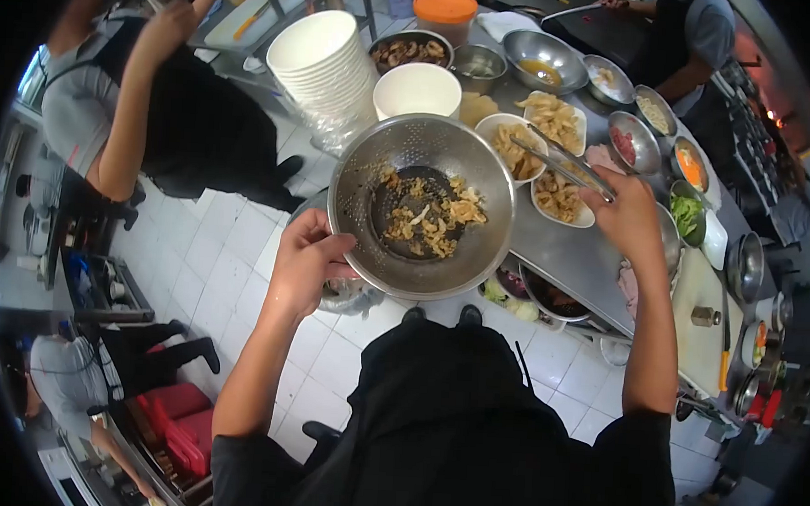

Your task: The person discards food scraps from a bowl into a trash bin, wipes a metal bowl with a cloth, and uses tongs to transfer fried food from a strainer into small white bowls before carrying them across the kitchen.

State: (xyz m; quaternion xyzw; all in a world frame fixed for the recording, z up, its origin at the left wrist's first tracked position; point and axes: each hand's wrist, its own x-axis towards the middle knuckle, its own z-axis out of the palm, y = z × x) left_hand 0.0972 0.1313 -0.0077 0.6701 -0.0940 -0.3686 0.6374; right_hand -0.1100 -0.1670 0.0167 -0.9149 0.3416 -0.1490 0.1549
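My left hand point(302, 264) grips the left rim of a perforated metal colander point(488, 248), thumb on top. Small browned fried pieces point(434, 218) lie scattered in its bottom. My right hand point(625, 210) is closed around metal tongs point(570, 165), whose tips point left over the bowls of fried pieces. Three white bowls hold such pieces: one point(511, 144) beside the colander's rim, one point(557, 119) behind it and one point(561, 204) under the tongs. A wide white container point(418, 91) stands just behind the colander.
Stacked white containers point(319, 65) stand behind at left. Metal bowls point(545, 61) of ingredients line the counter point(569, 262); a cutting board point(699, 314) with a knife point(726, 348) lies at right. Co-workers are at left point(192, 123), lower left point(68, 382) and upper right point(691, 39).
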